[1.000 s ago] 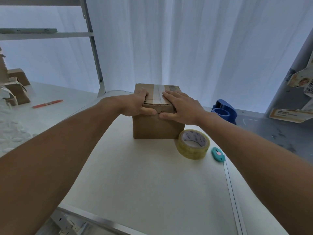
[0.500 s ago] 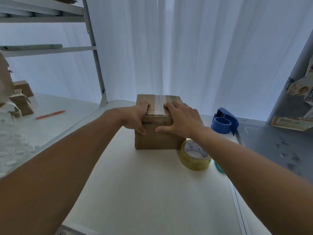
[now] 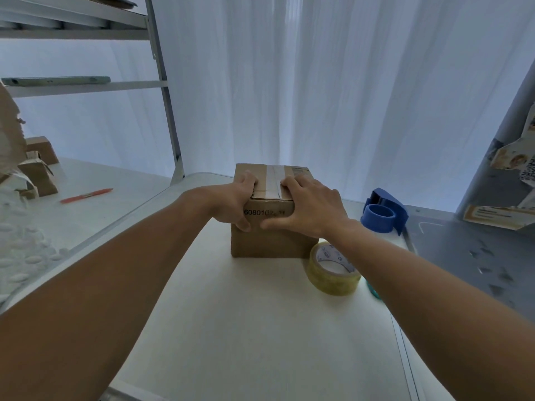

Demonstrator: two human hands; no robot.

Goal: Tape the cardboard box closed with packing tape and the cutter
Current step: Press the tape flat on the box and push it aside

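A small brown cardboard box (image 3: 269, 244) stands on the white table (image 3: 231, 328), with a strip of clear tape along its top seam. My left hand (image 3: 234, 202) grips the box's near left top edge, thumb down over the printed front face. My right hand (image 3: 309, 208) lies flat on the top right, thumb pressed on the front. A roll of clear packing tape (image 3: 333, 270) sits by the box's near right corner. Only a sliver of the teal cutter (image 3: 372, 290) shows behind my right forearm.
A blue tape dispenser (image 3: 383, 214) stands right of the box. An orange pen (image 3: 86, 195) and brown boxes (image 3: 37, 169) lie on the left table under a metal shelf (image 3: 165, 91). White curtains hang behind. A grey surface (image 3: 469, 256) lies to the right.
My thumbs have slid down over the box's front face, uncovering the printed number. The view tilted up, and my right forearm now covers most of the cutter.
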